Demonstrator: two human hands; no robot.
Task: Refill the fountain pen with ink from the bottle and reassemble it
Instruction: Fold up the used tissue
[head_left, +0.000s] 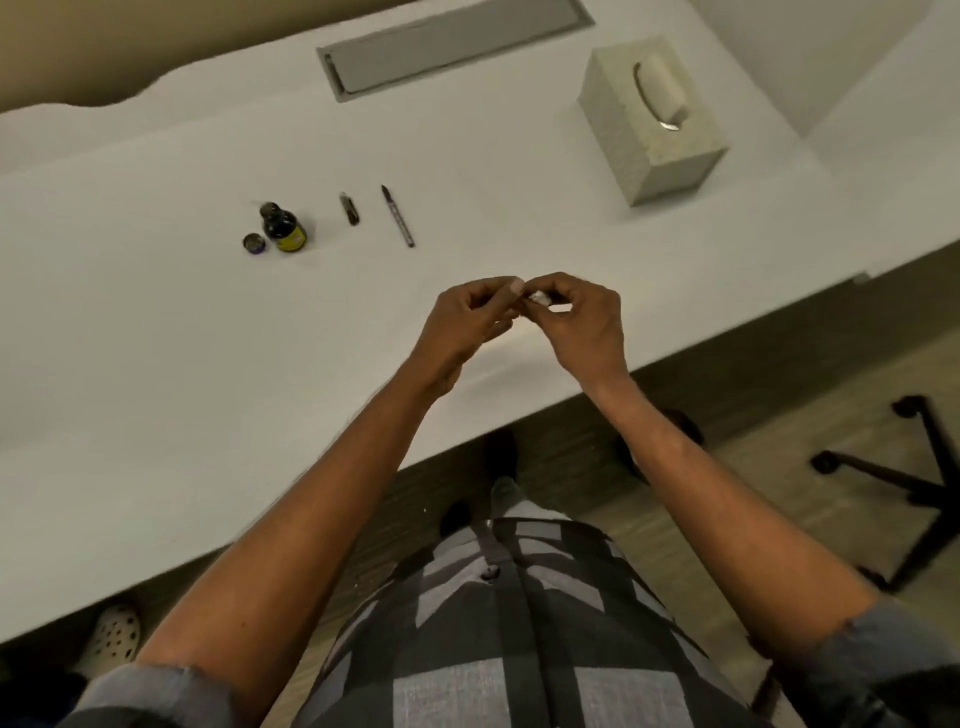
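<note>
A dark ink bottle (284, 228) with a yellow label stands uncapped on the white table (156, 338), its round cap (253, 242) lying just to its left. Right of the bottle lie a short dark pen part (350, 208) and a longer pen part with a pointed tip (398, 216). My left hand (467, 322) and my right hand (576, 322) meet above the table's near side, fingertips pinched together on a small white wad, likely tissue (539, 297). Most of the wad is hidden by the fingers.
A grey tissue box (649, 119) stands at the back right. A recessed grey cable tray (447, 41) runs along the far side. The table's front edge slants from lower left to right. A black chair base (914, 483) is on the floor to the right.
</note>
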